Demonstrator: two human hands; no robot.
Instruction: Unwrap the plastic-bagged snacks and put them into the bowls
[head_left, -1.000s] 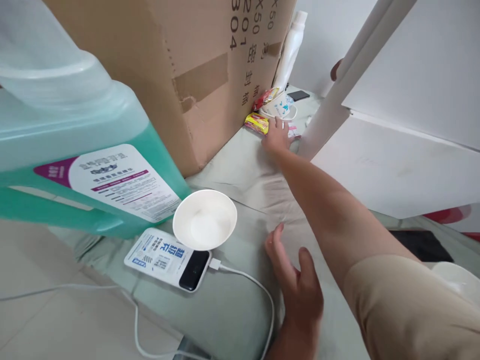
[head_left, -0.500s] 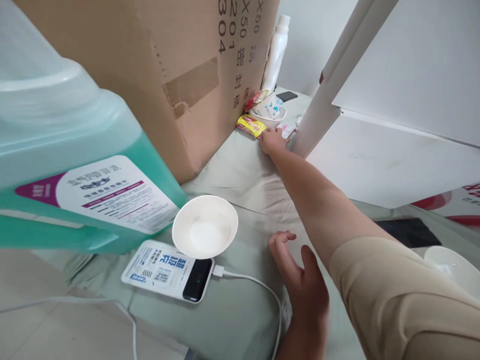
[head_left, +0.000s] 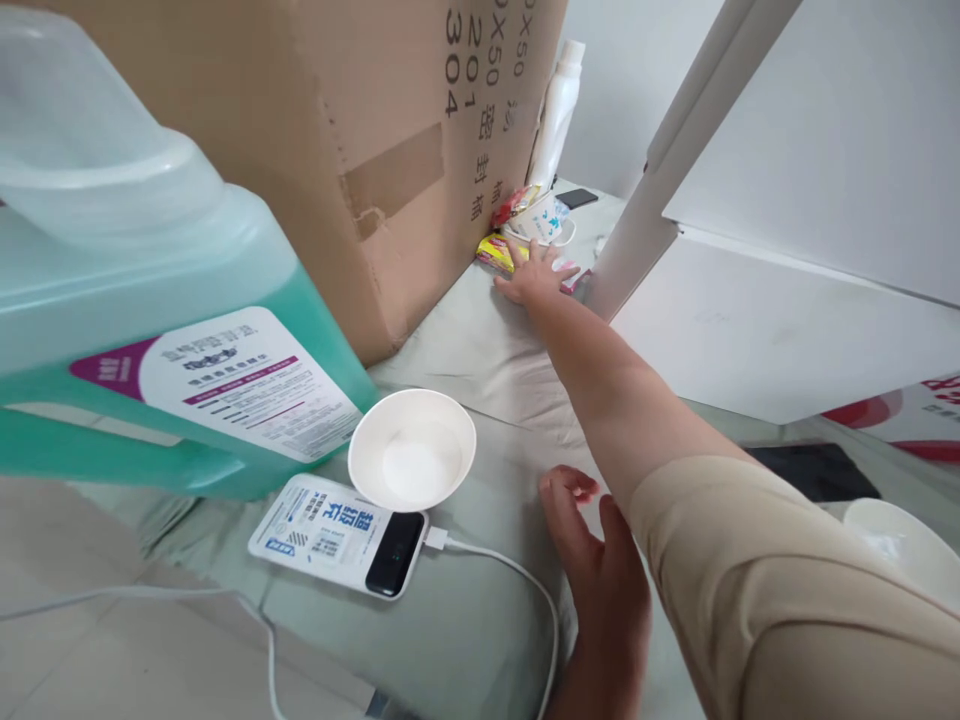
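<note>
Nearest, your left grip [head_left: 600, 568] is half curled, thumb apart from fingers; at its ten o'clock sits the white bowl [head_left: 412, 450]. Farther, your right grip [head_left: 535, 273] is spread. The yellow packet [head_left: 495, 252] lies at its ten o'clock; whether they touch, I cannot tell. Beyond, at twelve o'clock, is the printed cup [head_left: 546, 216].

The right hand [head_left: 534, 274] is being stretched out with fingers spread beside a yellow packet [head_left: 492, 251], contact being hard to judge, while the left hand [head_left: 604, 570] is being held half curled near a white cable [head_left: 496, 556]. A power bank [head_left: 322, 530] is being partly covered by a white bowl [head_left: 412, 450], both being flanked by a jug of green liquid [head_left: 180, 270].
</note>
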